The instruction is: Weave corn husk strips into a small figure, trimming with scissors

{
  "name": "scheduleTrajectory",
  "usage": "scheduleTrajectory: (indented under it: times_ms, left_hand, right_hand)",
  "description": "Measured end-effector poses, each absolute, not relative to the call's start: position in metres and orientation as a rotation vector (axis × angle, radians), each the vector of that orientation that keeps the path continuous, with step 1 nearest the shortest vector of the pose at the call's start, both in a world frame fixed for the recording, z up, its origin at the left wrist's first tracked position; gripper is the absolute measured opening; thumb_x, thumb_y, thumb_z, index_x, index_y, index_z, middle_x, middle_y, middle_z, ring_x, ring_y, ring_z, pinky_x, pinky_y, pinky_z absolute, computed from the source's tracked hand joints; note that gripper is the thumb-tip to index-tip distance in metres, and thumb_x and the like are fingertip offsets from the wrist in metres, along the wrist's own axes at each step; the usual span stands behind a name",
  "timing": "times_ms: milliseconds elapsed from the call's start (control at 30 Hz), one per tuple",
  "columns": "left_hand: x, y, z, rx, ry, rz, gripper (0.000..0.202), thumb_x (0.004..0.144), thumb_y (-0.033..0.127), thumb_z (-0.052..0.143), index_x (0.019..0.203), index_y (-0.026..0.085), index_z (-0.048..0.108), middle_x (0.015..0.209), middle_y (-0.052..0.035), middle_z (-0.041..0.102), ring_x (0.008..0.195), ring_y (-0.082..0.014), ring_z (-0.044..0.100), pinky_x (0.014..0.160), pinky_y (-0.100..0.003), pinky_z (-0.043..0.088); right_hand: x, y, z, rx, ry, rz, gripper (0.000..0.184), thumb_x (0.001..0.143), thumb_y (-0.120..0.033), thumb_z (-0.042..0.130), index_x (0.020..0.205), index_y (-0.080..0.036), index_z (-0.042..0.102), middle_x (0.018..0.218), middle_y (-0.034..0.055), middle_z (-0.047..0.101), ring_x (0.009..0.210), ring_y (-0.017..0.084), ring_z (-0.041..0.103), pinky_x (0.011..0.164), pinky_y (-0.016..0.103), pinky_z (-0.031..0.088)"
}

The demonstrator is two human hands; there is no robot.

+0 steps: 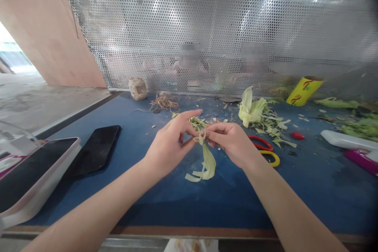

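Over the middle of the blue tabletop, both hands meet at the top of a pale green leafy strip (209, 163). Thumb and fingers of my left hand (169, 141) pinch it from the left, with the index finger stretched out above. From the right, my right hand (232, 139) pinches the same knotted-looking end. The strip's split tails hang below the fingers. Small green scraps (196, 123) lie just behind the hands. Red-and-yellow handled scissors (270, 152) rest beside my right wrist, their blades hidden.
A black phone (96, 147) and a pink-edged device (32, 173) lie left. Behind are a twine tangle (165, 101), a pale roll (138, 88), a leafy clump (251, 108) and a yellow tube (304, 91). A perforated metal screen (206, 19) closes the far side.
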State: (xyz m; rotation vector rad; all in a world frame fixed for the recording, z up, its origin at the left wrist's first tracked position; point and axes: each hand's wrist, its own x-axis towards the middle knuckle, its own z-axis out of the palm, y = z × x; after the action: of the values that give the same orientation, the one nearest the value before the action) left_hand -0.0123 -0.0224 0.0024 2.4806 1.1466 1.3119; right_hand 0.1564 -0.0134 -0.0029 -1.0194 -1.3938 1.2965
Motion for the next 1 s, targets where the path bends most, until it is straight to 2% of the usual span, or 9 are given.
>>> scheduleTrajectory:
  times_ms: [100,200,400,533,633,733,800,900,1000]
  left_hand:
    - [-0.011,-0.023,0.002,2.535,1.097,1.336,0.044,0.074,0.01,0.053,0.115,0.023,0.047,0.083,0.0009,0.066,0.065,-0.0111,0.056,0.061,-0.021,0.046]
    - [-0.011,-0.023,0.001,2.674,0.948,1.429,0.042,0.077,0.01,0.052,0.117,0.023,0.045,0.083,-0.0002,0.068,0.079,-0.0147,0.059,0.068,-0.025,0.047]
    - [-0.022,-0.015,-0.009,3.066,0.741,1.505,0.058,0.076,0.007,0.056,0.128,0.023,0.035,0.09,-0.0045,0.066,0.087,-0.0171,0.058,0.072,-0.028,0.05]
    - [-0.027,-0.011,-0.009,3.189,0.589,1.438,0.049,0.076,0.008,0.056,0.121,0.023,0.045,0.089,-0.0042,0.067,0.089,-0.0193,0.06,0.07,-0.029,0.051]
    - [-0.024,-0.011,-0.006,2.972,0.639,1.463,0.036,0.075,0.012,0.059,0.109,0.024,0.054,0.09,-0.0032,0.067,0.087,-0.0181,0.061,0.07,-0.028,0.051]
    - [-0.015,-0.012,-0.003,2.455,0.848,1.525,0.05,0.07,0.018,0.066,0.116,0.022,0.047,0.095,-0.0056,0.065,0.085,-0.0171,0.061,0.068,-0.026,0.052]
    - [-0.011,-0.012,-0.002,2.139,0.88,1.428,0.06,0.07,0.022,0.066,0.124,0.019,0.039,0.097,-0.0075,0.064,0.083,-0.0171,0.062,0.068,-0.028,0.053]
    - [-0.007,-0.009,-0.002,1.819,0.801,1.212,0.058,0.075,0.021,0.06,0.126,0.016,0.035,0.095,-0.0084,0.066,0.086,-0.0182,0.063,0.077,-0.033,0.052]
    - [-0.006,-0.008,-0.003,1.705,0.779,1.16,0.053,0.074,0.02,0.061,0.123,0.014,0.04,0.087,-0.0071,0.068,0.085,-0.0181,0.063,0.079,-0.033,0.049]
  right_hand:
    - [0.158,-0.013,-0.004,-0.98,-1.369,1.304,0.016,0.063,-0.03,0.07,0.068,-0.015,0.069,0.06,0.0014,0.059,0.048,0.006,0.043,0.047,0.023,0.034]
    - [0.158,-0.013,-0.005,-0.903,-1.3,1.385,0.015,0.061,-0.028,0.072,0.068,-0.015,0.069,0.058,0.0008,0.059,0.047,0.006,0.045,0.047,0.023,0.037]
    - [0.155,-0.013,-0.005,-0.818,-1.186,1.457,0.013,0.057,-0.024,0.074,0.064,-0.016,0.067,0.054,-0.0005,0.058,0.046,0.007,0.047,0.044,0.022,0.038]
    - [0.155,-0.014,-0.003,-0.811,-1.19,1.492,0.013,0.057,-0.022,0.074,0.066,-0.016,0.067,0.056,-0.0007,0.06,0.047,0.007,0.05,0.046,0.022,0.041]
    - [0.156,-0.015,-0.002,-0.798,-1.198,1.47,0.011,0.058,-0.019,0.073,0.066,-0.017,0.065,0.059,-0.001,0.061,0.05,0.007,0.052,0.047,0.02,0.043]
    - [0.158,-0.017,0.001,-0.813,-1.259,1.35,0.01,0.061,-0.019,0.071,0.068,-0.017,0.063,0.063,-0.0005,0.062,0.053,0.007,0.053,0.049,0.021,0.045]
    - [0.159,-0.017,0.002,-0.82,-1.333,1.259,0.009,0.065,-0.021,0.068,0.069,-0.017,0.062,0.068,0.0005,0.063,0.054,0.008,0.054,0.051,0.022,0.046]
    - [0.16,-0.018,0.002,-0.828,-1.443,1.163,0.007,0.068,-0.021,0.065,0.071,-0.017,0.059,0.072,0.0012,0.063,0.056,0.009,0.055,0.054,0.023,0.048]
    - [0.16,-0.019,0.002,-0.869,-1.536,1.087,0.005,0.071,-0.021,0.062,0.074,-0.018,0.058,0.07,0.0007,0.061,0.058,0.01,0.057,0.059,0.026,0.049]
